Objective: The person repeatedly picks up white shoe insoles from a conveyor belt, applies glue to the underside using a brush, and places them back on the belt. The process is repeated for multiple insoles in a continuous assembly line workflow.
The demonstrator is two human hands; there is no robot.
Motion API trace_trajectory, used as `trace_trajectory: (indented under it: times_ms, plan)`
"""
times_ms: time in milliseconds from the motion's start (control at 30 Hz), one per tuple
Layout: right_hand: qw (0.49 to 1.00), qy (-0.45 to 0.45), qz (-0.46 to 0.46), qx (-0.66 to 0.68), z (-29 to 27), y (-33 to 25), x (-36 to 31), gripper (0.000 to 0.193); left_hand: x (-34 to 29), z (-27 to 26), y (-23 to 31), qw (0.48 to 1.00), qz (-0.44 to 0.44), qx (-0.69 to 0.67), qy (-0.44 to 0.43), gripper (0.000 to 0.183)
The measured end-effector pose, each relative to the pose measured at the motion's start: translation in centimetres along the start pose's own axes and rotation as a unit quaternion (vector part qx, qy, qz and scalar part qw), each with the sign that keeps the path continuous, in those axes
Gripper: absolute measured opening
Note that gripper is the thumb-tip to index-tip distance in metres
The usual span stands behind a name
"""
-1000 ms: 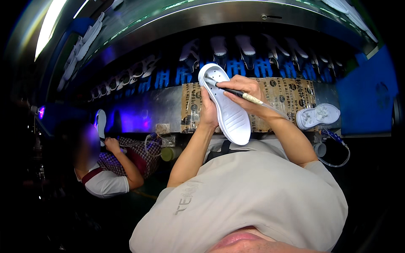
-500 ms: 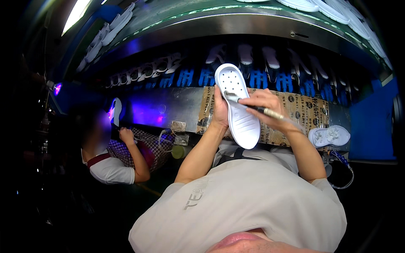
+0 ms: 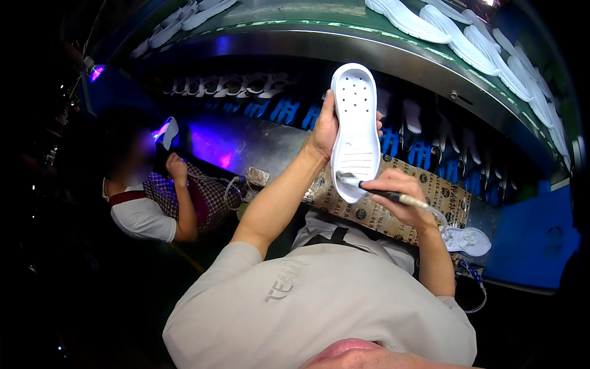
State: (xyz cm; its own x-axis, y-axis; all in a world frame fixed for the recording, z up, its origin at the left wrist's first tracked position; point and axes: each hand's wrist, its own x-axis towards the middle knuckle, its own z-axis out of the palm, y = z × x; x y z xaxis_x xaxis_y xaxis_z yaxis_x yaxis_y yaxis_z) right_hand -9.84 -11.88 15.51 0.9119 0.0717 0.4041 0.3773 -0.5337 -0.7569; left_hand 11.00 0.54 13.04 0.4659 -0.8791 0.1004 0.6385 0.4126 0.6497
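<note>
A white shoe sole (image 3: 356,138) with small holes at its far end and ridges at its near end is held up over the bench. My left hand (image 3: 324,129) is closed around its left side, with fingertips showing at the right edge. In my right hand (image 3: 402,192) is a brush (image 3: 407,199) with a pale and black handle and a thin clear tube behind it. Its tip lies inside the sole's rounded near end. To the right on the bench rests another white sole (image 3: 476,242) with white clumps on it.
Printed brown cardboard (image 3: 430,184) covers part of the metal bench (image 3: 270,144). Beyond, shoe uppers stand on blue holders (image 3: 284,112) under a green conveyor (image 3: 295,13) carrying white soles (image 3: 461,46). A co-worker (image 3: 144,209) sits at the left, holding a sole. A blue panel (image 3: 531,237) stands right.
The brush has gone from the sole's middle to its near end. My left hand and the sole sit farther up in view, the sole more upright. The whole view has tilted.
</note>
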Motion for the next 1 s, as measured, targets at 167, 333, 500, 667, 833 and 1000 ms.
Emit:
trace_trajectory:
  times_ms: [167,333,500,667,833,1000]
  plan:
    - [0.988,-0.064,-0.012,0.144,-0.8,0.3,-0.5,0.03,1.5,2.3,1.1,0.985,-0.096,0.144,-0.017,0.078]
    - [0.988,-0.152,-0.025,0.025,-0.7,-0.1,-0.2,0.03,3.4,2.6,0.9,0.935,-0.205,0.285,-0.056,0.072]
    - [0.999,-0.03,-0.01,-0.023,-1.1,-0.1,-0.3,0.028,4.8,3.8,0.8,0.811,-0.254,0.523,-0.064,0.079]
    - [0.996,-0.073,-0.043,0.017,-2.4,0.2,-0.7,0.03,4.5,5.5,1.2,0.689,-0.28,0.661,-0.099,0.081]
    - [0.992,-0.094,-0.01,-0.082,-2.9,-1.2,-0.4,0.029,4.2,5.1,1.7,0.682,-0.316,0.649,-0.116,0.081]
    - [0.995,-0.008,0.016,-0.095,-4.0,-0.3,-1.1,0.031,2.6,5.5,2.9,0.746,-0.362,0.553,-0.085,0.079]
